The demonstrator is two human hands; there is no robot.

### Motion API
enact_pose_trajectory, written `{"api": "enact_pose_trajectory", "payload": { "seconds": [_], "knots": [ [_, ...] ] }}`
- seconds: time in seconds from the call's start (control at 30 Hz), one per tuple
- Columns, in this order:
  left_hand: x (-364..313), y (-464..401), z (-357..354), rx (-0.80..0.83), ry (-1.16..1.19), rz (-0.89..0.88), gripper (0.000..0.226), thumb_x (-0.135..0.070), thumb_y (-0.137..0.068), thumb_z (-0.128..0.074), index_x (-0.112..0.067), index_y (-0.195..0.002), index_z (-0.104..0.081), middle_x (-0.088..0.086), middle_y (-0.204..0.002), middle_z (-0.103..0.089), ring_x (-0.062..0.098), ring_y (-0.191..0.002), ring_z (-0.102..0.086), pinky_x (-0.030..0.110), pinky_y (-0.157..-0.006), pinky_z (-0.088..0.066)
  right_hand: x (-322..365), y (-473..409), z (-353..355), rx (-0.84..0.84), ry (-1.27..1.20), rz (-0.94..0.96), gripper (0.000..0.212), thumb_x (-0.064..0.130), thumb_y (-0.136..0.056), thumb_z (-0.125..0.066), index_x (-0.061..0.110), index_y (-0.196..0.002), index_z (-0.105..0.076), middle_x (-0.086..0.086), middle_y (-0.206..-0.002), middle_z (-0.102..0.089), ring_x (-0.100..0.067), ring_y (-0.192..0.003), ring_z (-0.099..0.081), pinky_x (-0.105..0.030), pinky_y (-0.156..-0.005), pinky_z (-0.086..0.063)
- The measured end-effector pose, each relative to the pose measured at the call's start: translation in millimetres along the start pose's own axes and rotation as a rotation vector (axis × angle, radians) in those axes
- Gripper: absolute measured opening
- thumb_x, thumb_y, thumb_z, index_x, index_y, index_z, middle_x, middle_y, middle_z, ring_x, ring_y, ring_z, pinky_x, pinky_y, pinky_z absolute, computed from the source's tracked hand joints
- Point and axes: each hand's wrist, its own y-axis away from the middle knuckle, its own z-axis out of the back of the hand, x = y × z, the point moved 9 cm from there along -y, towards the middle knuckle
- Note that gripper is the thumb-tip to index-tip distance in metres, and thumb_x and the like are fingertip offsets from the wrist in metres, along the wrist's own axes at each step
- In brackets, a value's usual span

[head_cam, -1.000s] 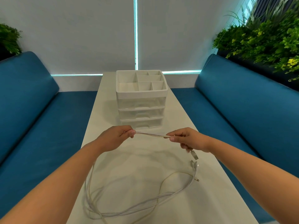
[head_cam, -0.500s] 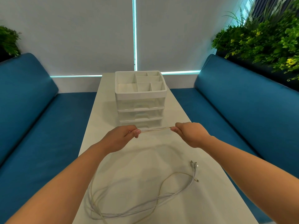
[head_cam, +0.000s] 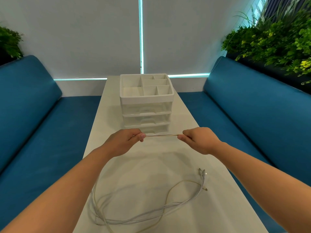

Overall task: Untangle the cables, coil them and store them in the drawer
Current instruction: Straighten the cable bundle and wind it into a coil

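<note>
A bundle of white cables [head_cam: 144,216] lies in loose loops on the near part of the white table [head_cam: 198,148], with several plug ends [head_cam: 202,175] at the right. A short stretch of cable [head_cam: 161,135] runs taut between my two hands. My left hand [head_cam: 125,142] pinches its left end and my right hand [head_cam: 197,139] pinches its right end, both held just in front of the drawer unit [head_cam: 146,113]. This is a white unit with three clear drawers, all shut, and an open compartment tray on top.
Blue upholstered benches [head_cam: 42,132] run along both sides of the narrow table. Green plants [head_cam: 276,42] stand behind the right bench and at the far left. A white blind covers the window behind the drawer unit.
Both hands rose and moved away from me toward the drawer unit, and my right hand drew the cable stretch straight and taut. The plug hanging below my right hand is out of sight now.
</note>
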Motion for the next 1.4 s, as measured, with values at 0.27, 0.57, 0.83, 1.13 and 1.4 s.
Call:
{"api": "enact_pose_trajectory", "payload": {
  "seconds": [0.27,0.57,0.83,1.13,1.4],
  "knots": [
    [7,5,-1,0.053,0.02,0.095,0.033,-0.057,-0.099,-0.035,-0.036,-0.1,-0.06,-0.012,-0.098,-0.065,0.012,-0.092,-0.057,0.037,-0.085,-0.047,1,1,-22,0.088,-0.152,0.092,0.027,0.027,-0.104,-0.028,0.017,-0.097,-0.052,-0.001,-0.097,-0.052,-0.017,-0.088,-0.047,-0.028,-0.079,-0.038],
    [11,-7,-21,0.088,0.165,0.128,0.012,-0.012,-0.101,-0.034,-0.007,-0.106,-0.043,0.002,-0.074,-0.042,0.015,-0.063,-0.034,0.028,-0.057,-0.029,-28,3,-44,0.009,-0.371,-0.103,0.02,0.023,-0.104,-0.034,0.019,-0.116,-0.049,0.005,-0.094,-0.056,-0.02,-0.081,-0.052,-0.028,-0.068,-0.041],
    [27,-19,-48,0.06,0.088,0.13,0.018,0.0,-0.099,-0.033,-0.006,-0.11,-0.047,0.017,-0.108,-0.058,0.033,-0.089,-0.053,0.025,-0.062,-0.037,-40,-1,-85,0.038,-0.425,-0.205,0.012,0.012,-0.097,-0.049,0.015,-0.1,-0.06,-0.003,-0.101,-0.062,-0.022,-0.091,-0.057,-0.026,-0.074,-0.044],
    [35,-22,-71,0.047,0.066,0.096,0.02,0.0,-0.1,-0.033,-0.004,-0.113,-0.048,0.017,-0.109,-0.059,0.037,-0.094,-0.055,0.025,-0.063,-0.037,10,44,-113,-0.049,-0.172,0.037,0.064,0.03,-0.087,-0.062,0.02,-0.145,-0.038,-0.006,-0.149,-0.038,-0.027,-0.134,-0.035,-0.04,-0.112,-0.027],
    [43,-13,-91,0.07,0.078,0.085,0.021,0.001,-0.099,-0.034,-0.004,-0.114,-0.049,0.009,-0.103,-0.058,0.034,-0.095,-0.054,0.03,-0.069,-0.039,94,97,-160,0.456,-0.197,0.459,0.08,0.048,-0.07,-0.072,0.018,-0.139,-0.044,-0.005,-0.139,-0.039,-0.022,-0.124,-0.037,-0.035,-0.102,-0.038]
  ]
}}
